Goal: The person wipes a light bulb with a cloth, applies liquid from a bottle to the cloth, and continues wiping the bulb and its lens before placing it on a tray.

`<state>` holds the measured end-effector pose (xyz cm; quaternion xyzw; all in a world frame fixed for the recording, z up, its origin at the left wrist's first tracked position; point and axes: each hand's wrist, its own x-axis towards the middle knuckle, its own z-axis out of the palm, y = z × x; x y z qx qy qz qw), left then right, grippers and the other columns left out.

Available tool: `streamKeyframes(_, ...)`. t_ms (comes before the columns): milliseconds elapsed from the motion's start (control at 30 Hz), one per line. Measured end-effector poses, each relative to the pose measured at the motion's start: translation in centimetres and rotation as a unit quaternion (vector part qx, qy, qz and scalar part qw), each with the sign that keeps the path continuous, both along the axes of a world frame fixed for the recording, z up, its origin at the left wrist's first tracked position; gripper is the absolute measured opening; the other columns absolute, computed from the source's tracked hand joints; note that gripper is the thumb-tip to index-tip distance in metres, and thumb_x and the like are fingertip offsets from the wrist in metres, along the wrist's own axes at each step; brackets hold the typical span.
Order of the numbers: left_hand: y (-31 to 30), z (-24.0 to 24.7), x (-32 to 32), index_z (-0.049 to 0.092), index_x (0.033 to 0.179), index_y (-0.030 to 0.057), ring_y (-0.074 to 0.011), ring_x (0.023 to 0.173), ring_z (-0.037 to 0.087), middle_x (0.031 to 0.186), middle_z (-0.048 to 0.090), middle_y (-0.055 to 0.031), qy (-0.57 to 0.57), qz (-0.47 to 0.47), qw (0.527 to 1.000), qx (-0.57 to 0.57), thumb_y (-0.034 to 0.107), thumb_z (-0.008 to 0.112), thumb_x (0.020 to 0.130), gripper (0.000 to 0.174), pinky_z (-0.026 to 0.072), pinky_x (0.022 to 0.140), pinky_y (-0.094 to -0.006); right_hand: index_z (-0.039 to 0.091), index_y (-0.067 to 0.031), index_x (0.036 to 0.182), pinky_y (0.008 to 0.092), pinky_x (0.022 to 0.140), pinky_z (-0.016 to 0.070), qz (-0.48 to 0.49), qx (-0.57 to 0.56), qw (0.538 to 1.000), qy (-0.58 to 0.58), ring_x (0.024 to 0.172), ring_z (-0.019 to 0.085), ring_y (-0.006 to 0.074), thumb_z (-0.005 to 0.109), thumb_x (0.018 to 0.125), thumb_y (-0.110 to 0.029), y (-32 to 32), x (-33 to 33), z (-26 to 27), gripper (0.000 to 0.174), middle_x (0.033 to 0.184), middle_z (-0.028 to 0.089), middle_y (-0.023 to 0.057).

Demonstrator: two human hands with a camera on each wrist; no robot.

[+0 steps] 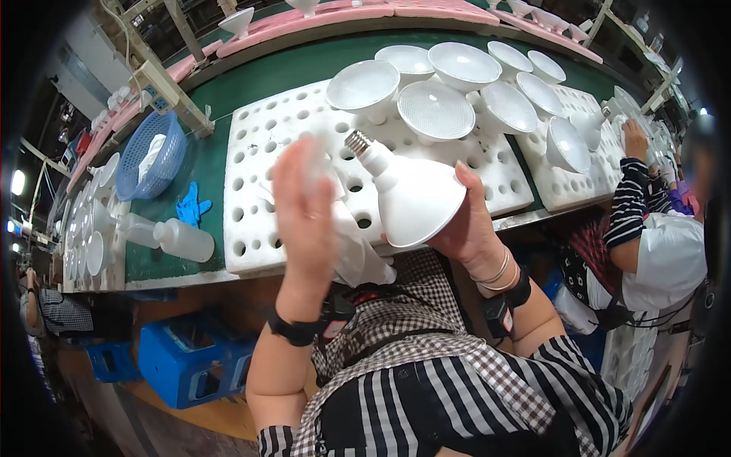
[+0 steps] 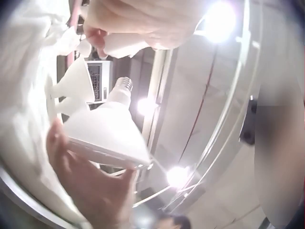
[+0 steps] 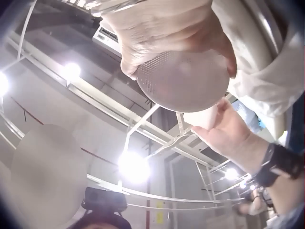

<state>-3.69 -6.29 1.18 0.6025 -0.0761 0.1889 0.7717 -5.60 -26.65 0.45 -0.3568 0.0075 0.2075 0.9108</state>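
Observation:
My right hand (image 1: 468,225) grips a white reflector bulb (image 1: 419,198) by its wide rim. The bulb's silver screw base tilts up toward the left. In the right wrist view, fingers and thumb span the rim around the dimpled lens (image 3: 186,81). My left hand (image 1: 304,213), blurred in the head view, is raised beside the screw base. It holds a white cloth (image 2: 124,45), pinched in the fingers in the left wrist view. White cloth (image 1: 362,255) also hangs below this hand at the table edge.
A white foam board (image 1: 255,183) with holes holds several reflector bulbs (image 1: 435,110); another board (image 1: 552,190) stands right. At left are a blue basket (image 1: 156,156), a blue glove (image 1: 192,206) and a white bottle (image 1: 184,240). Another person (image 1: 655,251) works at right.

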Motion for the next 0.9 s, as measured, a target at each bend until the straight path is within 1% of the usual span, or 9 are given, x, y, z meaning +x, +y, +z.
streamKeyframes(33,-0.4,0.1,-0.5,0.061,0.127,0.0084,-0.0215,0.103,0.057,0.127,0.06,-0.0107,-0.163,0.06,0.944,0.282,0.026,0.059,0.097,0.035,0.0439,0.089,-0.0318,0.042,-0.0051,0.144,0.0614,0.096,0.048,0.001,0.009,1.0,0.002,0.122,0.056,0.0371,0.044,0.089,-0.069,0.2,0.0,-0.2,0.084,0.139,0.052,0.0173)
streamKeyframes(67,-1.0,0.6,-1.2,0.067,0.121,0.0135,-0.0249,0.106,0.056,0.129,0.06,-0.0095,-0.306,0.113,0.781,0.533,0.022,0.065,0.092,0.03,0.0417,0.091,-0.0355,0.042,-0.006,0.144,0.0641,0.094,0.0481,0.002,0.018,1.0,0.004,0.122,0.056,0.0374,0.045,0.089,-0.068,0.3,0.1,-0.4,0.084,0.14,0.051,0.0169)
streamKeyframes(200,0.6,-0.2,1.4,0.072,0.116,0.0178,-0.0286,0.106,0.054,0.13,0.061,-0.0052,-0.293,0.192,0.74,0.574,0.015,0.073,0.077,0.039,0.0391,0.093,-0.04,0.042,-0.0094,0.145,0.0632,0.096,0.0466,0.104,0.098,0.989,0.025,0.125,0.054,0.0339,0.043,0.089,-0.068,-0.7,0.0,-2.0,0.081,0.14,0.052,0.0135)
streamKeyframes(267,1.7,-0.2,2.2,0.07,0.118,0.0129,-0.0248,0.105,0.056,0.125,0.063,-0.0061,-0.255,0.195,0.76,0.566,0.018,0.071,0.085,0.033,0.0414,0.092,-0.0368,0.04,-0.0121,0.148,0.0679,0.091,0.0477,0.114,0.099,0.986,0.075,0.118,0.055,0.0493,0.043,0.088,-0.071,-0.5,-0.4,-1.5,0.084,0.141,0.052,0.0156)
streamKeyframes(333,2.5,-0.7,2.8,0.066,0.123,0.004,-0.0187,0.106,0.057,0.12,0.064,-0.0054,-0.001,-0.088,0.99,0.113,0.019,0.068,0.093,0.034,0.0443,0.091,-0.0338,0.037,-0.0116,0.149,0.0727,0.088,0.0456,0.12,0.125,0.981,0.083,0.12,0.051,0.0563,0.041,0.088,-0.074,-0.7,-0.3,-1.6,0.088,0.141,0.049,0.0216)
streamKeyframes(500,1.5,0.2,0.5,0.053,0.134,-0.0047,-0.0123,0.093,0.062,0.11,0.066,-0.0083,0.122,-0.206,0.969,-0.056,0.026,0.078,0.086,0.062,0.0521,0.077,-0.0255,0.035,-0.0062,0.149,0.0787,0.086,0.0408,0.258,0.208,0.93,0.159,0.123,0.045,0.0602,0.035,0.089,-0.077,-0.8,0.3,-1.5,0.093,0.141,0.043,0.0342)
streamKeyframes(633,1.4,1.0,0.9,0.059,0.124,-0.0053,-0.0118,0.08,0.064,0.099,0.068,-0.0075,0.135,-0.173,0.975,-0.032,0.021,0.077,0.085,0.05,0.0512,0.066,-0.024,0.035,-0.0057,0.149,0.0707,0.096,0.041,0.246,0.156,0.949,0.122,0.126,0.048,0.0524,0.031,0.089,-0.08,0.2,-0.1,-0.7,0.096,0.144,0.044,0.0285)
streamKeyframes(800,0.3,1.9,1.2,0.065,0.102,-0.0025,-0.0108,0.065,0.061,0.084,0.068,-0.0059,0.135,-0.092,0.986,-0.037,0.026,0.072,0.087,0.033,0.0448,0.054,-0.0227,0.015,-0.0089,0.156,0.0437,0.111,0.0359,0.027,-0.097,0.976,-0.191,0.138,0.038,0.0281,0.051,0.092,-0.065,1.3,-1.1,-2.6,0.092,0.155,0.03,0.0144)
streamKeyframes(900,-0.3,2.4,1.2,0.065,0.1,-0.0012,-0.0102,0.066,0.061,0.083,0.067,-0.0049,0.15,-0.08,0.985,-0.003,0.028,0.07,0.088,0.032,0.0451,0.055,-0.0229,0.006,-0.0065,0.156,0.0418,0.111,0.0358,-0.076,-0.151,0.946,-0.277,0.138,0.037,0.0265,0.064,0.09,-0.053,1.1,-0.4,-3.3,0.1,0.155,0.024,0.0152)
